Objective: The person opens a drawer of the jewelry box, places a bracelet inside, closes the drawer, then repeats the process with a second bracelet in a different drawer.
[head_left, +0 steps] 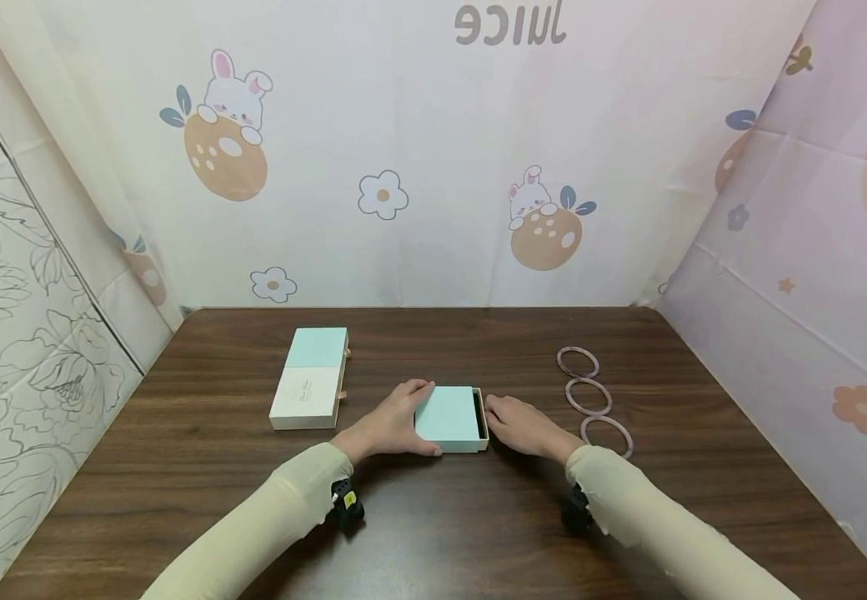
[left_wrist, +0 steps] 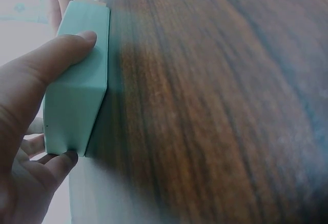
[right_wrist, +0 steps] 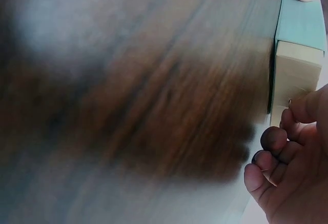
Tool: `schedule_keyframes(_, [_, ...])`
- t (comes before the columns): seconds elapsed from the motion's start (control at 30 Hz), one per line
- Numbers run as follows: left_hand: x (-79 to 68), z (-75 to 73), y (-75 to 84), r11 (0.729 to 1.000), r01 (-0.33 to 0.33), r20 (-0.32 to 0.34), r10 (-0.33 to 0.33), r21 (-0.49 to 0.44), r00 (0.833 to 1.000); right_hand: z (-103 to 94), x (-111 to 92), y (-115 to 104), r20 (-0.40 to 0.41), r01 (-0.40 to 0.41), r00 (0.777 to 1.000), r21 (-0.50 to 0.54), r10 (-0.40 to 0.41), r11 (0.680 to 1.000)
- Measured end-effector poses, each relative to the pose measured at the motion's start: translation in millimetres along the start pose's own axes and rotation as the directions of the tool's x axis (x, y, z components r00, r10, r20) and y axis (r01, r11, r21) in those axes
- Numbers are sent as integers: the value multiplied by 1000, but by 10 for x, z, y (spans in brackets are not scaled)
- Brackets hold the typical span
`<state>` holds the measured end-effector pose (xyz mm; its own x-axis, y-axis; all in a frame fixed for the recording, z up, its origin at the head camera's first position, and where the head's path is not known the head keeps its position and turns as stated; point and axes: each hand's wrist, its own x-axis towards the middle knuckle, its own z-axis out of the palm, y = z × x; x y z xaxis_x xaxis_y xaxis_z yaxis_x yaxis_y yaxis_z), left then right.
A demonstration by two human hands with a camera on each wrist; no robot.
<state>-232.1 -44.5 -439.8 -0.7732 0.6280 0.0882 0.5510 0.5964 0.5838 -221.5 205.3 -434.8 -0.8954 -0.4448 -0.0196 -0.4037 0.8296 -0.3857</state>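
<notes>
A small mint-green drawer box [head_left: 447, 414] lies on the table between both hands. My left hand [head_left: 388, 423] grips its sleeve from the left, thumb [left_wrist: 66, 52] along the near side and fingers round the far side. On the right, the cream drawer [right_wrist: 297, 73] sticks out a little, with a narrow dark gap showing inside. My right hand [head_left: 525, 427] is at the drawer's end face, where thumb and index finger pinch its small pull tab, mostly hidden by the fingers. The other right-hand fingers are curled close to the table.
A longer mint-and-white box [head_left: 308, 379] with two small tabs on its right side lies at left. Three pale purple rings [head_left: 588, 397] form a line beyond my right hand. A printed curtain [head_left: 441, 250] hangs behind the brown wooden table [head_left: 433, 533].
</notes>
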Motion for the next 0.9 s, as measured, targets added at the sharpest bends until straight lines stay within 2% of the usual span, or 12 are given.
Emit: schedule_keyframes(0.9, [4, 7, -17, 1000, -2, -3, 2, 0, 1000, -61, -68, 57, 5, -37, 999, 21, 36, 999])
